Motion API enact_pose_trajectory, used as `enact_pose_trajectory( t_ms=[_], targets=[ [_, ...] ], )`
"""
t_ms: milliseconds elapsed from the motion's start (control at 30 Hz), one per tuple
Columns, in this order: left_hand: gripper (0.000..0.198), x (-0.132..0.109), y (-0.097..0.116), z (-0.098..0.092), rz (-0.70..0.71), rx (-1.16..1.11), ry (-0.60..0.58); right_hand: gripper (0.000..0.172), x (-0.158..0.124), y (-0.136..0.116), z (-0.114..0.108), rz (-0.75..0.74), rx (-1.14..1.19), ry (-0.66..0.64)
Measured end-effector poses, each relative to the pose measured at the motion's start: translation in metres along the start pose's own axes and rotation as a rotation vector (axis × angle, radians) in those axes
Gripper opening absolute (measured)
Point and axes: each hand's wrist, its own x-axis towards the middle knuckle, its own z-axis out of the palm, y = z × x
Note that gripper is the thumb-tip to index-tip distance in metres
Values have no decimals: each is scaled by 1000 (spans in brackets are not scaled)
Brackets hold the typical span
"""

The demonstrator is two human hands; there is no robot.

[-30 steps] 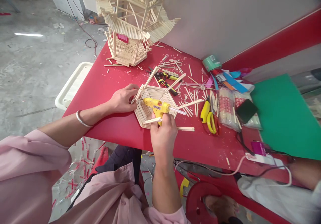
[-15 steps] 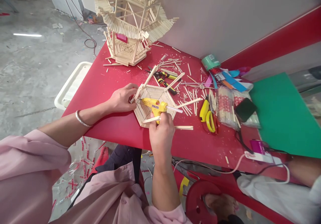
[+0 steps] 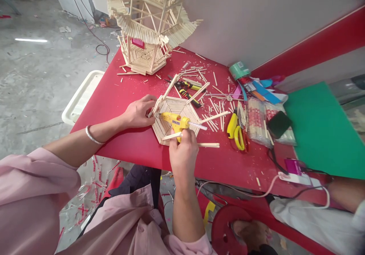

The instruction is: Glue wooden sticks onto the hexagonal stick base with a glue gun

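Observation:
An octagon-like base of thin wooden sticks (image 3: 176, 104), with several stick posts rising from its rim, lies on the red table (image 3: 114, 141). My right hand (image 3: 184, 152) is wrapped round the handle of a yellow hot glue gun (image 3: 178, 122). A clear glue stick (image 3: 198, 126) protrudes from the gun's back end. Its nozzle points left, close to the base's left rim. There my left hand (image 3: 140, 112) pinches a wooden stick post (image 3: 156, 106); its fingertips are partly hidden behind the sticks.
A stick pagoda (image 3: 148, 30) stands at the back left. Yellow-black pliers (image 3: 188, 93), loose sticks, yellow-handled scissors (image 3: 238, 137) and bagged sticks (image 3: 256, 121) lie to the right. A power strip (image 3: 300, 180) sits at the right edge, near another person's arm (image 3: 345, 194).
The glue gun and my right hand have shifted very slightly to the left. My left hand stays in place at the base's rim.

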Motion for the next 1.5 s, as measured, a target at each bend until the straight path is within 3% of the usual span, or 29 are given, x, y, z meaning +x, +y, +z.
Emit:
enact_pose_trajectory(
  t_ms=[233, 367, 533, 900, 1300, 1500],
  targets=[
    [35, 0, 0, 1, -4, 26, -2, 27, 0, -4, -2, -24, -30, -7],
    [34, 0, -1, 2, 9, 36, -8, 23, 3, -5, -4, -24, -27, 21],
    [33, 0, -2, 2, 2, 31, -6, 18, 6, -6, -3, -16, -35, -44],
    [31, 0, -1, 2, -9, 48, -3, 24, 2, -2, -11, -59, -45, -40],
    [28, 1, -2, 4, 14, 45, 9, 24, 26, -8, -26, 7, -61, -233],
    [27, 1, -3, 4, 23, 46, 8, 28, 28, -11, -27, -3, -55, -232]
  ],
)
